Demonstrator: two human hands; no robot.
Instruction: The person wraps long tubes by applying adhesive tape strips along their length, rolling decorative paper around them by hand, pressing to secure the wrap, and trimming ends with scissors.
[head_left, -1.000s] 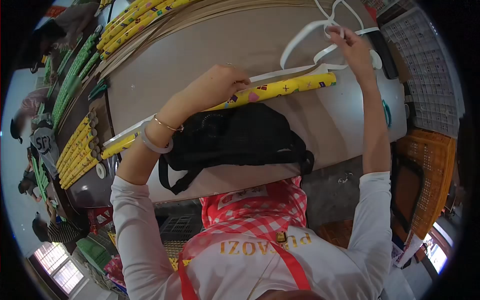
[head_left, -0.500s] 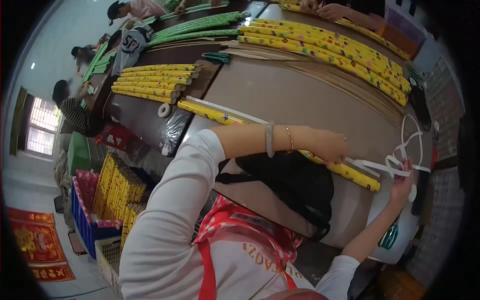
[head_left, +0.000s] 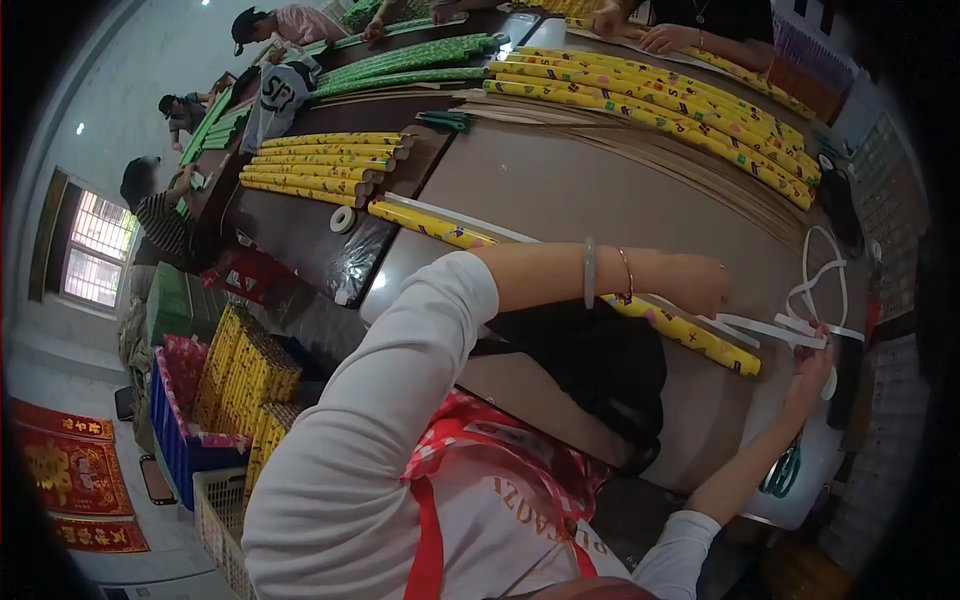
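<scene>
My left hand point(head_left: 698, 286), with a bangle and a bracelet at the wrist, is curled closed above a long yellow patterned roll point(head_left: 690, 335). What its fingers hold, if anything, is hidden. A white strip point(head_left: 765, 328) lies along the roll and extends past its right part to my right hand point(head_left: 808, 375), which pinches it. Beyond that hand, a looped white strip point(head_left: 822, 275) rests on the table. Black cloth point(head_left: 590, 360) lies on the near side of the roll.
Yellow rolls point(head_left: 650, 105) and brown strips point(head_left: 640, 150) lie across the table point(head_left: 540, 185). More yellow rolls point(head_left: 315, 165), a tape ring point(head_left: 342, 219) and green-handled scissors point(head_left: 445, 121) are at the left. Blue crate point(head_left: 175, 440) beside the table. Co-workers' hands point(head_left: 665, 40) at the far side.
My left hand has moved right along the roll, its fingers still curled. My right hand has shifted slightly right with the strip. The view has turned a little.
</scene>
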